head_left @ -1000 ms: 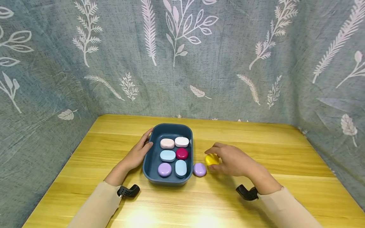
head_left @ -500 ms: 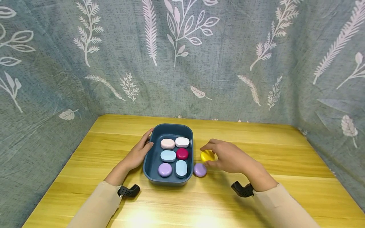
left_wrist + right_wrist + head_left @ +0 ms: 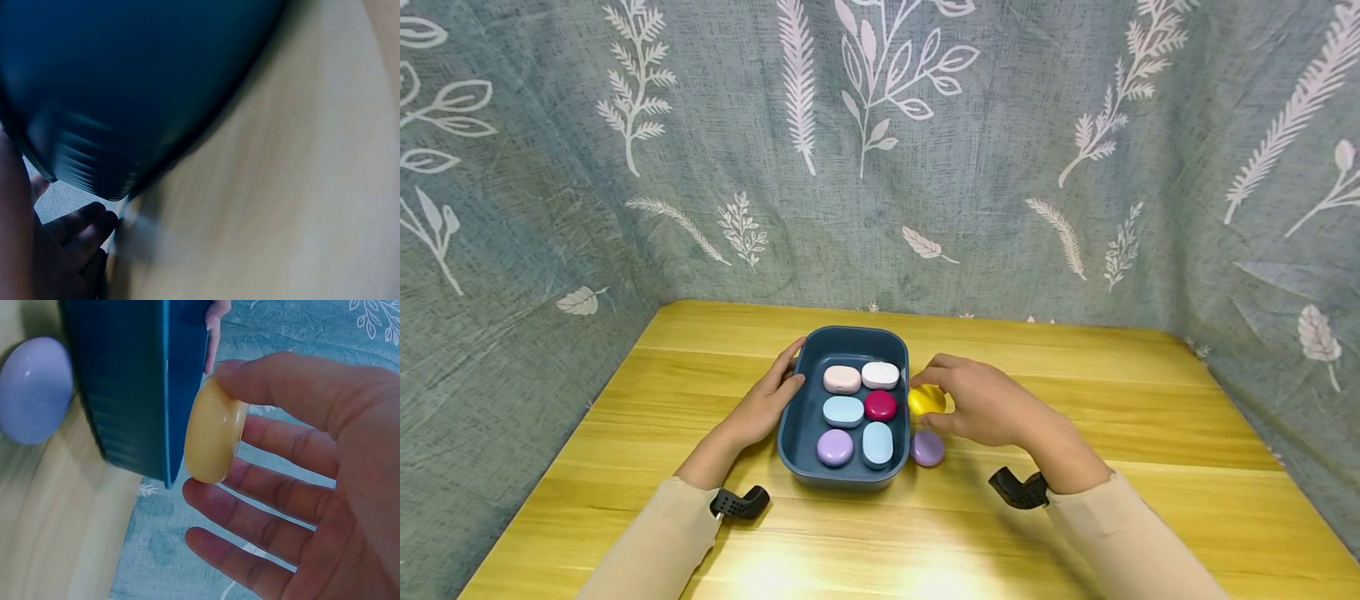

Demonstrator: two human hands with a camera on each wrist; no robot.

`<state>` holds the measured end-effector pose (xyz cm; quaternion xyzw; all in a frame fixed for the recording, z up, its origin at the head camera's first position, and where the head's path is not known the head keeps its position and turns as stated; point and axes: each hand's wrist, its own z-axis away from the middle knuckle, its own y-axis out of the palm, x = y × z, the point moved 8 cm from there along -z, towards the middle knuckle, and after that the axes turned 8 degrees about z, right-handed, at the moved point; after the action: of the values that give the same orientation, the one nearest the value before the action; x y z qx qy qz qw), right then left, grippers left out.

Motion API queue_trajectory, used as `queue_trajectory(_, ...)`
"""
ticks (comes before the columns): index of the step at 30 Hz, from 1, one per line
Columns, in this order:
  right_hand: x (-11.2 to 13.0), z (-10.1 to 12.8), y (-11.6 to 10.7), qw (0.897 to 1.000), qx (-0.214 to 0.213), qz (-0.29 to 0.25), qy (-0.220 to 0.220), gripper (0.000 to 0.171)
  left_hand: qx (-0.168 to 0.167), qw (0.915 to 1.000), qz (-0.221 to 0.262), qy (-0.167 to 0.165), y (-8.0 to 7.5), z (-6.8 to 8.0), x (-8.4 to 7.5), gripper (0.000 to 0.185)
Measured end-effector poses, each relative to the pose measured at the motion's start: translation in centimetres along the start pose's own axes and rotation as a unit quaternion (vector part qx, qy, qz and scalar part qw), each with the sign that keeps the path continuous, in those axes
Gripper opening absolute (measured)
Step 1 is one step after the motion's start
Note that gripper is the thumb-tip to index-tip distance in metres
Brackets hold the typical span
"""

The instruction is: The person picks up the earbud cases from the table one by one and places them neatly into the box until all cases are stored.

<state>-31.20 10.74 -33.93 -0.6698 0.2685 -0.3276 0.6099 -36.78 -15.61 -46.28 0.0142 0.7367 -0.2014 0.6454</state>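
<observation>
A dark blue bin (image 3: 852, 337) stands on the wooden table (image 3: 1075, 392). Inside lie several small rounded cases: pink (image 3: 841, 379), white (image 3: 880, 375), light blue (image 3: 842, 411), magenta (image 3: 880, 405), lilac (image 3: 834, 447) and another light blue (image 3: 877, 444). My right hand (image 3: 977, 404) pinches a yellow case (image 3: 927, 400) just above the bin's right rim; thumb and fingers hold the yellow case (image 3: 212, 434) in the right wrist view. A second lilac case (image 3: 927, 448) lies on the table beside the bin (image 3: 125, 387). My left hand (image 3: 767, 400) rests against the bin's left wall.
Leaf-patterned grey cloth (image 3: 880, 150) walls the table at the back and both sides. Bare wood stretches right of the bin and along the front edge. The left wrist view shows only the bin's blurred underside (image 3: 125, 81) and tabletop.
My right hand has lifted the yellow case off the table and carried it left, up to the bin's right rim. The left hand and bin have stayed put.
</observation>
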Motion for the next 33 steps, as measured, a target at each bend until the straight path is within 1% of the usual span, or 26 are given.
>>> queue_trajectory(6,0.8,-0.9,-0.2,1.000,0.000,-0.002,-0.006,0.041,0.003,1.0000,0.008,0.002,0.1,0.0,0.0,0.059)
queue_trajectory(12,1.7,-1.9,-0.4,1.000,0.002,-0.009,-0.016,0.040,0.002,1.0000,0.003,0.000,0.0,0.0,0.2,0.059)
queue_trajectory(17,2.4,-2.5,-0.3,1.000,0.008,-0.015,-0.021,0.039,0.007,0.9999,0.007,0.008,0.1,0.0,0.1,0.059)
queue_trajectory(20,2.7,-2.9,-0.2,1.000,0.009,-0.019,-0.023,0.040,0.009,0.9999,0.008,0.011,0.1,0.0,0.1,0.059)
queue_trajectory(27,3.6,-3.7,0.0,0.999,0.013,-0.030,-0.035,0.041,0.005,1.0000,0.000,0.003,0.1,0.0,0.0,0.059)
queue_trajectory(33,4.2,-4.3,0.5,0.998,0.016,-0.036,-0.043,0.040,0.005,1.0000,-0.002,0.006,0.0,0.0,0.1,0.059)
